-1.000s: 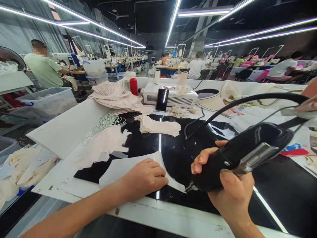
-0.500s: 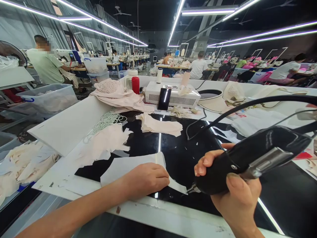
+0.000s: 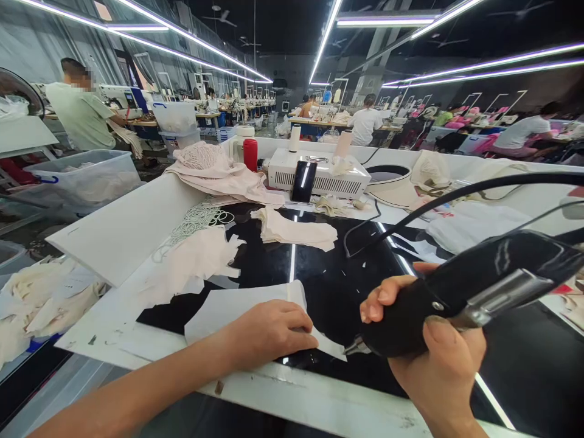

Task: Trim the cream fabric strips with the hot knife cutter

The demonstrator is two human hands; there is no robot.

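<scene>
In my right hand is a black corded handheld tool, my fingers wrapped around its body and the thumb near a metal lever. Its pointed metal tip meets the right end of a white fabric piece lying on the glossy black board. My left hand presses on that piece, thumb and fingers bent over its narrow part; the palm side is hidden. Farther back lies a stack of cream fabric pieces, with a larger pale pile to its left.
A white vented box stands at the back, a phone leaning on it. Near it are a red bottle and a cap or visor. A thick black cable arches at right. Clear bins and people at sewing machines are beyond.
My left thumb and fingers have spread slightly and shifted right along the fabric. The tool's rear has shifted slightly right, while its tip stays at the fabric's end.
</scene>
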